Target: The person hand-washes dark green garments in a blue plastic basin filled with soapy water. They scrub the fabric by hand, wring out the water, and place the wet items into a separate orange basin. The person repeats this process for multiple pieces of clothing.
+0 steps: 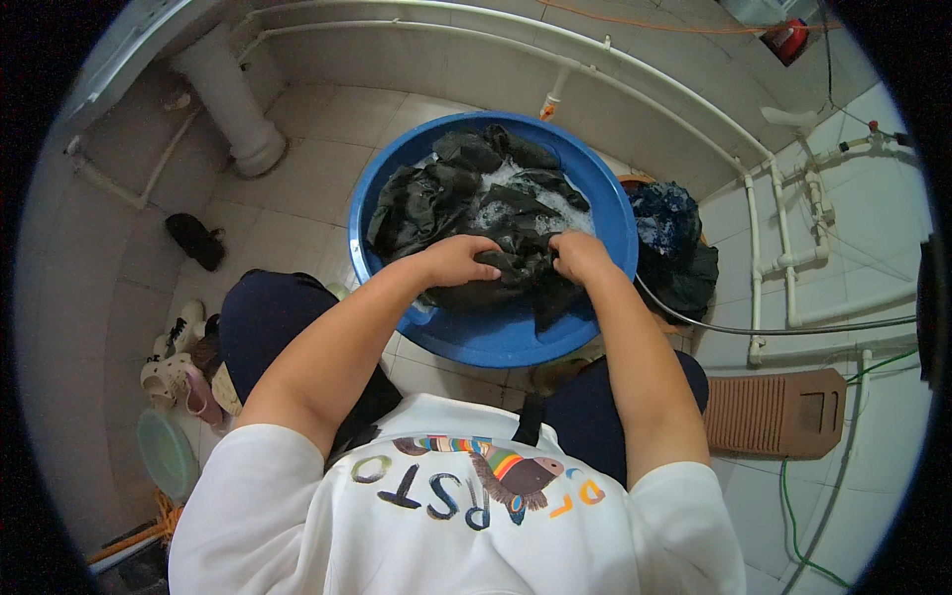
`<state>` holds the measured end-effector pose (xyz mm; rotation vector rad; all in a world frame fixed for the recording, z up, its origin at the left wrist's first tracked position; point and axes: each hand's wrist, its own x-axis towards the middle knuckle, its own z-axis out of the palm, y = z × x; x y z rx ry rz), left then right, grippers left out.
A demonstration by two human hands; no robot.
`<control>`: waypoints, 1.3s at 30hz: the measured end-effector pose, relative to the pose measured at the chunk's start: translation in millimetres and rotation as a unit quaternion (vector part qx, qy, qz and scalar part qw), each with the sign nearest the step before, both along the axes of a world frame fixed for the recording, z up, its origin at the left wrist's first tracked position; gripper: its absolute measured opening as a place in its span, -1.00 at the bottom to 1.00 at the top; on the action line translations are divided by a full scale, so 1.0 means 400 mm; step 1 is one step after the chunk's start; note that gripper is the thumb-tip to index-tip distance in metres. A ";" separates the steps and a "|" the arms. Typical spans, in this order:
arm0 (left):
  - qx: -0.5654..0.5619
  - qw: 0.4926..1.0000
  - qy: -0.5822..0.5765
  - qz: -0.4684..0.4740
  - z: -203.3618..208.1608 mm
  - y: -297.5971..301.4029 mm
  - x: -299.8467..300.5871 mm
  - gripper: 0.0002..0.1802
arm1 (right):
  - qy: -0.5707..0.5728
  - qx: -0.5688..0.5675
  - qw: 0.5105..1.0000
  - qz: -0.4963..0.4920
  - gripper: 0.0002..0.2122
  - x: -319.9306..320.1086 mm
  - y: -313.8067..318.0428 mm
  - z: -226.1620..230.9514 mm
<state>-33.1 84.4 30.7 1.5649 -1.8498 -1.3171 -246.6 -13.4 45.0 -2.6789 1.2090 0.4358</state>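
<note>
Head view: left hand point(458, 260) and right hand point(580, 256) both clenched on dark wet garment point(496, 213) in soapy blue basin point(496, 332) on tiled floor point(317, 169); hard scrubbing near the rim could likely slop suds out, making tiles slippery.

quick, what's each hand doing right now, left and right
Left hand: closed, gripping the dark wet garment in the blue basin.
Right hand: closed on the same garment.
</note>
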 end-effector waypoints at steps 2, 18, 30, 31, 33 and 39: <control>-0.017 0.999 -0.004 0.033 -0.021 -0.008 0.011 -0.57 | 0.043 0.025 0.999 0.001 -0.78 0.009 0.004 0.010; -0.027 0.989 -0.052 0.139 -0.067 -0.024 0.041 -0.47 | 0.086 0.047 0.995 0.027 -0.75 0.028 0.072 0.022; 0.025 0.985 -0.020 0.169 -0.028 -0.012 0.029 -0.47 | 0.085 0.053 0.995 0.018 -0.74 0.021 0.065 0.001; 0.006 0.986 -0.018 0.168 -0.048 -0.016 0.032 -0.46 | 0.087 0.054 0.995 0.019 -0.74 0.022 0.065 0.002; -0.032 0.985 -0.015 0.166 -0.084 -0.024 0.043 -0.45 | 0.087 0.056 0.994 0.021 -0.74 0.026 0.066 0.005; 0.001 0.986 -0.026 0.163 -0.085 -0.028 0.042 -0.45 | 0.078 0.056 0.995 0.018 -0.74 0.023 0.063 0.000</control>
